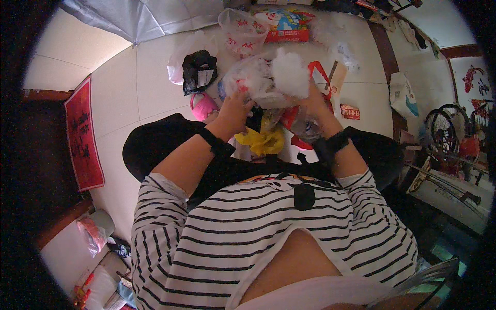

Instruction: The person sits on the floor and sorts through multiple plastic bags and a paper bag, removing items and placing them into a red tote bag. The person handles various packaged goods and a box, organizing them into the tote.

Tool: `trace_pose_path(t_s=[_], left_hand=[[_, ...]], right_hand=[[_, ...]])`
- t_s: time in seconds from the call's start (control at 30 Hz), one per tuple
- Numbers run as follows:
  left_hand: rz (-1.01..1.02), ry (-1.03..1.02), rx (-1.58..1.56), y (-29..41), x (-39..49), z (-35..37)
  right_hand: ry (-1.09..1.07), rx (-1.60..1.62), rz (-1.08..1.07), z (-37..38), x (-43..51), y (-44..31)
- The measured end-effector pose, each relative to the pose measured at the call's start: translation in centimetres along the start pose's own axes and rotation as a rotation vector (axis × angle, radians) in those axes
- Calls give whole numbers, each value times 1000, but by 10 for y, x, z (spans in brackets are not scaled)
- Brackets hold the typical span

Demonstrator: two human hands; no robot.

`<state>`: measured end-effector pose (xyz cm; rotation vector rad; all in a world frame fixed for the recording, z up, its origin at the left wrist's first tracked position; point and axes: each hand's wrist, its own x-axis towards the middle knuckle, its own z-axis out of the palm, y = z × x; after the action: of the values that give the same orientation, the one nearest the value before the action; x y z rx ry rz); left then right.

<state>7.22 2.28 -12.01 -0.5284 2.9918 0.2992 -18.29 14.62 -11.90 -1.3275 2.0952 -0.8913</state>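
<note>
My left hand lies at the near left edge of a pile of clear plastic bags, its fingers on or against the plastic. At the pile's right side, my right hand reaches to a white translucent bag, and its fingertips are hidden by it. Below and between the hands lie a yellow plastic bag and a crumpled clear bag. A red strap loops up beside my right hand. The pink shoe rests left of my left hand.
On the tiled floor, a black plastic bag lies at left, a white bag with red print and a colourful printed package farther off. A red packet and a white carton are at right, near a wheeled item.
</note>
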Motion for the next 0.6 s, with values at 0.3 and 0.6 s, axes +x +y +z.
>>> trace_pose_path(t_s=[0.3,0.6], left_hand=[[-214,464,-904,-31,33,47],[-66,366,-391,-1,75,5]], right_hand=[[150,-197,-401,100,19,-4],[198,-387,-31,147,73,-9]])
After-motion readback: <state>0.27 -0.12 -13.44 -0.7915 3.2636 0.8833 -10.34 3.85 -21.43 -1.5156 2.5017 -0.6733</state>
